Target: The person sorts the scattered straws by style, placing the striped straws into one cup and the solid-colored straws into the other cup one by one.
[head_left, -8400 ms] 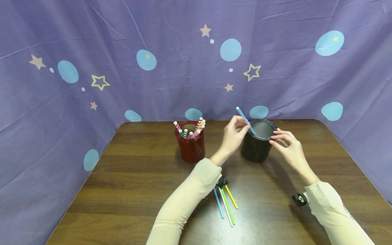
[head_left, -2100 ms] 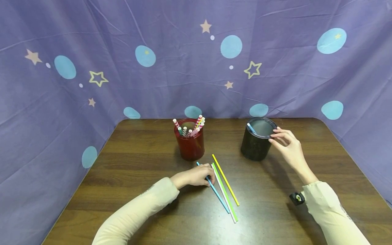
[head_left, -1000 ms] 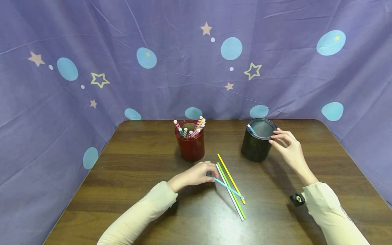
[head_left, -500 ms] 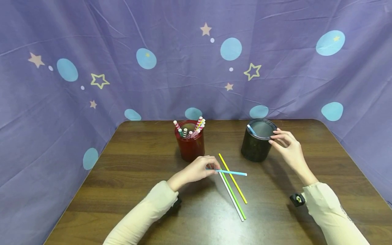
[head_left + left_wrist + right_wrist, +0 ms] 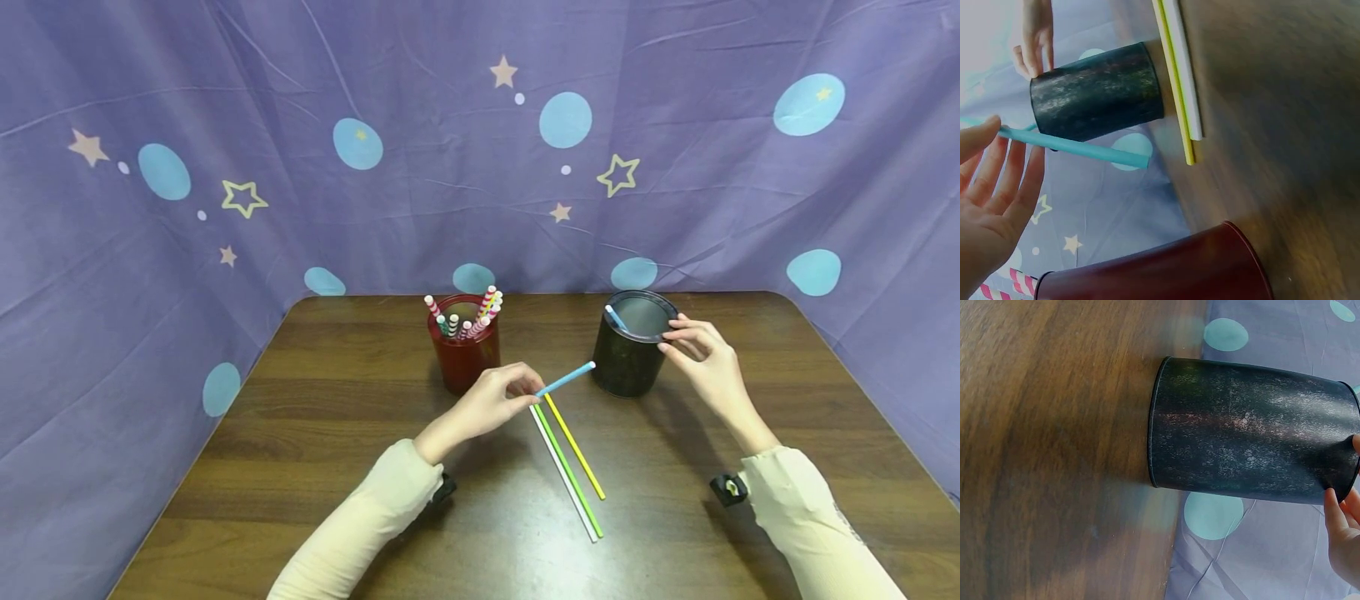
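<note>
My left hand pinches a blue straw between thumb and fingers, its free end tilted up to the right toward the black canister. The left wrist view shows the same straw lying across the fingers, above the table. My right hand holds the canister's right rim, thumb on the outer wall; the right wrist view shows these fingertips at the rim. Another blue straw leans inside the canister, its end showing above the rim. White, green and yellow straws lie on the table.
A dark red canister with several striped paper straws stands just behind my left hand. The wooden table ends at a purple curtain with stars and blue spots.
The blue straw has been picked up from beside the white straw, raised and swung so its free end points up right. The other blue straw was released into the black canister earlier. Right hand stays put.
</note>
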Demonstrator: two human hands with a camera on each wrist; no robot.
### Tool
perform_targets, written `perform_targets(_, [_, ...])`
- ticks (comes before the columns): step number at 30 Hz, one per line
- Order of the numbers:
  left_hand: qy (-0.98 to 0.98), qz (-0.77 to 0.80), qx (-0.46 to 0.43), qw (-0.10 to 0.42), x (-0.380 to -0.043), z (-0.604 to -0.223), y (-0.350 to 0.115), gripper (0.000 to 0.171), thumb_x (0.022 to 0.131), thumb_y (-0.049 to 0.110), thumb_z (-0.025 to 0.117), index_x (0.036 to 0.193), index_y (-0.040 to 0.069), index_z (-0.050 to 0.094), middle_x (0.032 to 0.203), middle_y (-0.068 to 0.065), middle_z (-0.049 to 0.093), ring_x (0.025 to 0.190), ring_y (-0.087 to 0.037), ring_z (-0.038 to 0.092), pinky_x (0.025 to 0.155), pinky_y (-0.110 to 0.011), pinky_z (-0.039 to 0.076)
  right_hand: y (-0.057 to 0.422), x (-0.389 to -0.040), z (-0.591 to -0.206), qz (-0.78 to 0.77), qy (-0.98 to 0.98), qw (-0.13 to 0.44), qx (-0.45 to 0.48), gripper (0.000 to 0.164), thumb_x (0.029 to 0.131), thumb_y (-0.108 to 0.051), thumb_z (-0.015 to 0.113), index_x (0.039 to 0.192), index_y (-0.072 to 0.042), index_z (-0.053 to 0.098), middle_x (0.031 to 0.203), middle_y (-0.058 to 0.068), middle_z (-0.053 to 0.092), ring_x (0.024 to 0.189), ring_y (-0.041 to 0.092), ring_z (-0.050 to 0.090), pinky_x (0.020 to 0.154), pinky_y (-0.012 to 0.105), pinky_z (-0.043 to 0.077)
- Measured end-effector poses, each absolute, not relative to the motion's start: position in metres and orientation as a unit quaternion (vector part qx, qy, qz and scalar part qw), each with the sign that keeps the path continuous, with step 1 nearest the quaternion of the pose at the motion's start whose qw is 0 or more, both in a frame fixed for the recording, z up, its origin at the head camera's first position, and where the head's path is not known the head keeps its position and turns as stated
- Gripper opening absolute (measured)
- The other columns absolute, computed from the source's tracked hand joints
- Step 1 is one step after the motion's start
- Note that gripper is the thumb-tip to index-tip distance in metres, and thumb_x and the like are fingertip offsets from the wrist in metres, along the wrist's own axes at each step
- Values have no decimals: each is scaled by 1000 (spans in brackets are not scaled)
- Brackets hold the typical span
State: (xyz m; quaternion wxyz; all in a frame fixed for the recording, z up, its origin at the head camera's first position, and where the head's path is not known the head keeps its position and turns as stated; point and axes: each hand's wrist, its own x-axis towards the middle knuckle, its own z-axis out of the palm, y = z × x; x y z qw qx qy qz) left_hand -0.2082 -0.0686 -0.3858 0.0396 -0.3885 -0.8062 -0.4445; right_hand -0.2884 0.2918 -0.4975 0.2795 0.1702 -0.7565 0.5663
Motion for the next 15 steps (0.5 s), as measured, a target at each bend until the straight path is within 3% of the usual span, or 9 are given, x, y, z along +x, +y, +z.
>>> perform_targets(6, [-794, -484, -361, 73, -210, -381, -61, 15, 77, -3, 64, 90, 0, 58, 82, -10, 63, 75, -17, 61, 65, -23, 53, 281, -272, -475, 594, -740, 257, 182, 22, 75, -2, 68, 96, -2, 66, 114, 10, 54, 122, 19, 40, 94, 20, 40])
perform_targets(15, [-774, -537, -313, 120, -211, -371, -46, 19, 76, -2, 65, 94, -3, 58, 82, -14, 65, 75, -22, 62, 66, -22, 53, 292, -288, -498, 567, -757, 278, 168, 23, 73, -5, 70, 96, -9, 67, 114, 6, 54, 120, 20, 41, 93, 22, 42])
